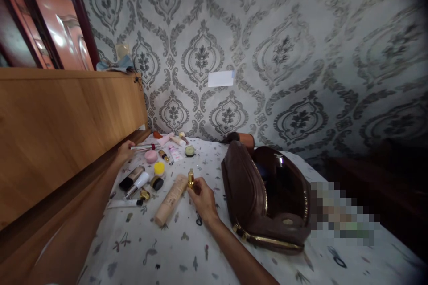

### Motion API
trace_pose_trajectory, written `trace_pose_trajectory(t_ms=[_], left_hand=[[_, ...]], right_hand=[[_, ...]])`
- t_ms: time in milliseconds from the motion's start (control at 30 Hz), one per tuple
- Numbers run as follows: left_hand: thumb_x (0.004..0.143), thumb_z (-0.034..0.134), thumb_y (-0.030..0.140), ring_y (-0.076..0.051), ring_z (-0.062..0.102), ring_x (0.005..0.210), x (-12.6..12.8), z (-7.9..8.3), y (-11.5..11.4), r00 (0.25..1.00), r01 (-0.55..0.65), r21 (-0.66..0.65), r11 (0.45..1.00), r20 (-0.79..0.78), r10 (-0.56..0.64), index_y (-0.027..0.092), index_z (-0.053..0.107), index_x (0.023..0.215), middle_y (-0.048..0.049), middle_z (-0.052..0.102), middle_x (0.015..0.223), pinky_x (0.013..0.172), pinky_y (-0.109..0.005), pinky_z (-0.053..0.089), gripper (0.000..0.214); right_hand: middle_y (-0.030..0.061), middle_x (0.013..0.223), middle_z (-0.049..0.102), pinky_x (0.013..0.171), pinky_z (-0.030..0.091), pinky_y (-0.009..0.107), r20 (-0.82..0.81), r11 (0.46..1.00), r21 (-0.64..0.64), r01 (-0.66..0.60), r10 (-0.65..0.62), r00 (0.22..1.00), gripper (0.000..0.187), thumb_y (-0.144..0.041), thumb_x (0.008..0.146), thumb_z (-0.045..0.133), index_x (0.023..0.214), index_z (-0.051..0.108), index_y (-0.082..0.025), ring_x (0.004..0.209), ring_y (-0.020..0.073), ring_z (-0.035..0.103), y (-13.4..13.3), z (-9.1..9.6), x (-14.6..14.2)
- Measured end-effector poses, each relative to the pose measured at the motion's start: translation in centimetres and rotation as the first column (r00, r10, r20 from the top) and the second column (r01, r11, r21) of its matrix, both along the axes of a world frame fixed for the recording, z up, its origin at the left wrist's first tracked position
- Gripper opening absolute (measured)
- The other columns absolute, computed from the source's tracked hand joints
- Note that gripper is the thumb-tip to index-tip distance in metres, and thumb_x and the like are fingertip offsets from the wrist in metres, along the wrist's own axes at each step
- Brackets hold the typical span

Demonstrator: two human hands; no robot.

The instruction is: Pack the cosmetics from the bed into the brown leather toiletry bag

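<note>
My left hand (125,150) reaches to the far left of the bed and closes on a thin silver and red pencil-like stick (143,147). My right hand (203,199) is closed round a small gold bottle (191,178), held upright just above the patterned sheet (174,254). Beside that hand lies a long beige tube (171,199). Between my two hands are scattered cosmetics: a pink puff (150,156), a yellow round pot (159,168), a dark round jar (156,182), a black and beige bottle (131,177) and a white tube (137,184).
An open brown zip bag (267,196) stands right of my right hand, with an orange cylinder (245,139) behind it. A wooden headboard (63,129) runs along the left. More small items (180,140) lie by the patterned wall (267,44). A blurred patch sits at the right.
</note>
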State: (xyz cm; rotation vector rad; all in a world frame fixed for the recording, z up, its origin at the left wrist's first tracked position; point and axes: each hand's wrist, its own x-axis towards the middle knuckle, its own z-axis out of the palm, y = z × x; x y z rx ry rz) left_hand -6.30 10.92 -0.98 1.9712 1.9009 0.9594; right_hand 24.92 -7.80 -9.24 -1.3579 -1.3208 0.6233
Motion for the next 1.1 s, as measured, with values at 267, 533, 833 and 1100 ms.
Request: trace_pose_trajectory(t_ms=[267,533,833,1100], left_hand=[[0.088,0.061,0.027,-0.022,0.065,0.096,1.0,-1.0,-1.0,0.998,-0.033,0.039,0.999,-0.054,0.035,0.014,0.066,0.093,-0.0059,0.07,0.097,0.087,-0.038,0.051,0.014],[0.086,0.048,0.033,-0.021,0.066,0.096,10.8,0.3,-7.1,0.916,0.401,0.108,0.909,-0.038,-0.4,0.019,0.065,0.103,-0.0049,0.071,0.101,0.083,-0.031,0.052,0.028],[0.093,0.03,0.04,-0.027,0.068,0.094,16.7,-1.1,-16.8,0.841,0.525,0.066,0.848,-0.193,-0.506,0.02,0.063,0.109,-0.01,0.073,0.103,0.084,-0.039,0.05,0.042],[0.091,0.035,0.049,-0.025,0.068,0.079,15.4,-2.4,-16.0,0.86,0.505,0.065,0.861,-0.123,-0.495,0.025,0.062,0.1,-0.0033,0.073,0.083,0.07,-0.032,0.051,0.037]], right_hand=[[0.0011,0.074,0.065,0.065,0.045,0.029,-0.006,1.0,0.009,-0.012,0.012,1.0,0.016,-0.034,0.072,0.058,0.08,0.056,-0.021,0.069,0.0193,0.061,0.0,-0.1,0.0],[-0.0007,0.075,0.064,0.067,0.044,0.027,-0.04,0.999,0.038,-0.025,0.027,0.999,0.013,-0.029,0.073,0.058,0.083,0.057,-0.021,0.069,0.0178,0.059,0.0,-0.3,-0.2],[-0.0008,0.084,0.068,0.072,0.047,0.025,0.035,0.998,0.05,-0.044,0.042,0.998,0.017,-0.017,0.077,0.062,0.093,0.066,-0.021,0.076,0.0157,0.06,-0.4,-0.3,-0.6],[0.0021,0.09,0.073,0.078,0.043,0.025,0.314,0.998,0.012,-0.068,0.061,0.947,0.016,-0.018,0.08,0.071,0.095,0.073,-0.022,0.084,0.0174,0.061,-0.7,0.4,-0.2]])
